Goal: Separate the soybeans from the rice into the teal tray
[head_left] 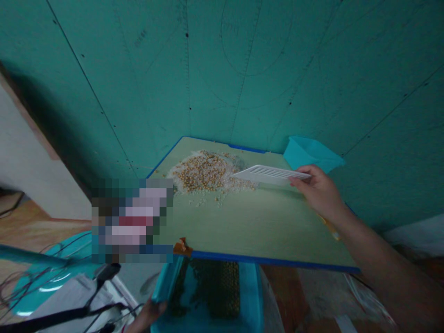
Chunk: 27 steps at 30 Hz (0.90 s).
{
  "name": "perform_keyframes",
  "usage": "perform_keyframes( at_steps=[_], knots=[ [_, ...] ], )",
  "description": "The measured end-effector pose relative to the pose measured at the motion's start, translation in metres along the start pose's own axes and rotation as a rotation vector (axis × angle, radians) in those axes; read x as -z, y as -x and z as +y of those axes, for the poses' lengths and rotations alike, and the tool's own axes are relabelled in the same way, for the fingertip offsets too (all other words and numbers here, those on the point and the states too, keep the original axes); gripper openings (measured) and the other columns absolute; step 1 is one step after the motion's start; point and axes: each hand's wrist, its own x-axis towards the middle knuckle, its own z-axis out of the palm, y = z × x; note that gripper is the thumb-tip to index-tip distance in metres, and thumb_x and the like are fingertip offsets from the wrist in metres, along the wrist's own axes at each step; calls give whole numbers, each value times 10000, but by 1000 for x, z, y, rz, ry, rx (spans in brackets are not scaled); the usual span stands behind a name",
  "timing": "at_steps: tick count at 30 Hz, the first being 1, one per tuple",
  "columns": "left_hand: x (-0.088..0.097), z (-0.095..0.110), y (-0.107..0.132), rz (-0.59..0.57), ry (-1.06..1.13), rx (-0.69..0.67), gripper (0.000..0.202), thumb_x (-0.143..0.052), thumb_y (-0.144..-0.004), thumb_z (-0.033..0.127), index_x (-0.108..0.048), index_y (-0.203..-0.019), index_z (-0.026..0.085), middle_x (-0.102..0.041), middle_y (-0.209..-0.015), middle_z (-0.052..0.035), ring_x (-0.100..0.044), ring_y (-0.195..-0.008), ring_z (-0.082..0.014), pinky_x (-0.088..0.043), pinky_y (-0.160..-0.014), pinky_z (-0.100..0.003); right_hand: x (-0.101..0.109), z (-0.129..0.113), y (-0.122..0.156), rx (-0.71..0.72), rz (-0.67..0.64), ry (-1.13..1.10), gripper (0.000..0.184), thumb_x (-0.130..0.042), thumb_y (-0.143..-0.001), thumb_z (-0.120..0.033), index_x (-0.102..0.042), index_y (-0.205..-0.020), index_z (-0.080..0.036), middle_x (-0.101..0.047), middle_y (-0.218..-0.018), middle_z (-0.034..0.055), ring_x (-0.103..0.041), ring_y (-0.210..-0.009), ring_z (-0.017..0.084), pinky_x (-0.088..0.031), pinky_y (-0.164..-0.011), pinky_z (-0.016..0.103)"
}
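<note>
My right hand holds a flat white plastic piece with slanted slots by its right end. Its pointed left end meets the right side of a pile of mixed tan beads and whitish grains. The pile lies on a pale green board with blue edging. At the lower left, my left hand grips the left rim of a blue basin below the board's front edge. Part of that hand is cut off by the frame. The basin holds dark contents and many small tan beads.
A light-blue open container stands at the back right corner. Brown tape sticks to the board's front edge. A green wall rises behind. Cables and a black stand arm are at lower left. A pixelated patch hides the board's left side.
</note>
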Motion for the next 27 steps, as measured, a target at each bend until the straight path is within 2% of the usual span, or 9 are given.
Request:
perform_keyframes(
  at_steps=[3, 8, 12, 15, 18, 21, 24, 27],
  knots=[
    [1, -3, -1, 16, -5, 20, 401, -583, -384, 666, -638, -595, 330, -587, -312, 19, -663, -578, -333, -577, -627, -421, -10, -19, 6, 73, -39, 36, 148, -588, -740, -334, -534, -829, -229, -592, -714, 0, -557, -616, 153, -414, -538, 262],
    [0, 1, 3, -2, 9, 43, 401, -531, -368, 715, -568, -459, 327, -511, -236, 4, -657, -563, -352, -578, -550, -440, -24, -37, 9, 161, -78, 86, 107, -558, -766, -295, -552, -843, -222, -615, -714, 3, -566, -603, 144, -416, -525, 251],
    [2, 13, 4, -6, 18, 47, 342, -601, -359, 655, -553, -428, 323, -594, -313, 15, -642, -477, -303, -572, -476, -380, -36, -40, 5, 122, -80, 41, 126, -556, -767, -298, -552, -863, -216, -618, -695, 4, -570, -580, 141, -429, -513, 250],
    [7, 24, 7, -20, 17, 38, 248, -670, -404, 546, -582, -444, 318, -699, -468, 23, -663, -525, -277, -576, -521, -336, -46, -45, 1, 111, -83, -19, 137, -553, -765, -296, -550, -874, -214, -624, -726, 12, -576, -594, 143, -440, -522, 255],
    [12, 30, 9, -30, 17, 16, 186, -688, -438, 485, -610, -472, 320, -739, -572, 32, -683, -620, -286, -580, -606, -345, -59, -52, -2, 135, -121, -61, 148, -553, -762, -306, -546, -880, -217, -620, -730, 13, -576, -605, 147, -438, -530, 260],
    [12, 31, 10, -31, 15, -1, 185, -694, -423, 479, -597, -447, 323, -731, -542, 36, -677, -582, -291, -582, -604, -363, -70, -59, -4, 163, -160, -79, 151, -548, -766, -314, -545, -884, -219, -611, -710, 10, -560, -578, 141, -421, -520, 257],
    [10, 33, 12, -29, 10, -7, 184, -669, -466, 493, -607, -475, 320, -718, -513, 33, -670, -564, -289, -583, -583, -371, -80, -65, -6, 191, -178, -76, 137, -541, -773, -302, -546, -882, -220, -604, -705, 4, -530, -547, 126, -396, -502, 244],
    [8, 36, 16, -30, 3, -9, 166, -667, -490, 467, -593, -463, 321, -707, -500, 35, -670, -598, -282, -578, -640, -364, -86, -71, -8, 216, -192, -75, 127, -537, -778, -293, -547, -878, -216, -598, -703, 2, -516, -547, 119, -386, -509, 238]
  ],
)
